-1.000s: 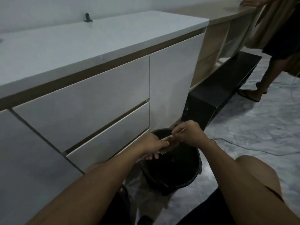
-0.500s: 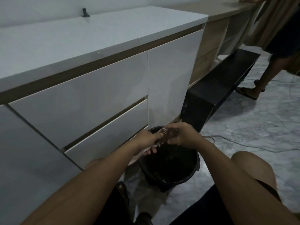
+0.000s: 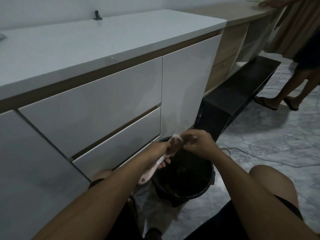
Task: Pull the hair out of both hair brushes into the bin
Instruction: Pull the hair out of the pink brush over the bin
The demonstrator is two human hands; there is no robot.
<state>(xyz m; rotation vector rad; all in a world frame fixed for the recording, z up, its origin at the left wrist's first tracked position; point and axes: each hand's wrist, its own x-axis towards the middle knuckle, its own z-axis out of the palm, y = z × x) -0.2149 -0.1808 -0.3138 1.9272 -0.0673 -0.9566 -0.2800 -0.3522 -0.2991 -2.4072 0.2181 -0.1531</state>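
Observation:
A pink hair brush (image 3: 174,145) with a dark bristle pad is held over a black bin (image 3: 204,186) on the floor. My left hand (image 3: 160,150) grips the brush at the neck, its pink handle (image 3: 149,172) pointing down toward me. My right hand (image 3: 199,143) is at the far end of the bristle pad, fingers pinched there; whether hair is between them is too dark to tell. Only one brush shows. The bin's inside is dark.
A white cabinet (image 3: 103,104) with drawers stands close on the left, under a pale countertop (image 3: 86,42). A low black bench (image 3: 233,99) lies beyond the bin. A cable (image 3: 259,157) crosses the marble floor. Another person's legs (image 3: 285,90) stand at the far right.
The brush has turned so its pink handle and bristle pad now show. My right hand has shifted to the pad's far end. The view has tilted a little.

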